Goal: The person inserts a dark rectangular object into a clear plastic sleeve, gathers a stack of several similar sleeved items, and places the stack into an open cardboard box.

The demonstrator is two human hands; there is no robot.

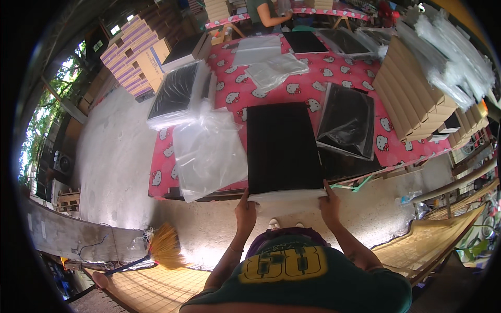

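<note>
A flat black rectangular panel lies on the table and reaches to its near edge. Clear plastic film shows along the panel's near end. My left hand grips the film at the left corner, and my right hand grips it at the right corner; the fingers of both are closed. Left of the panel lies a pile of clear plastic bags. On the right, a plastic-wrapped black panel rests partly over another black panel.
The table wears a pink patterned cover. Wrapped black panels are stacked at its left edge, and folded brown cardboard stands at the right. Stacked boxes rise beyond. A broom leans at lower left. Another person stands across the table.
</note>
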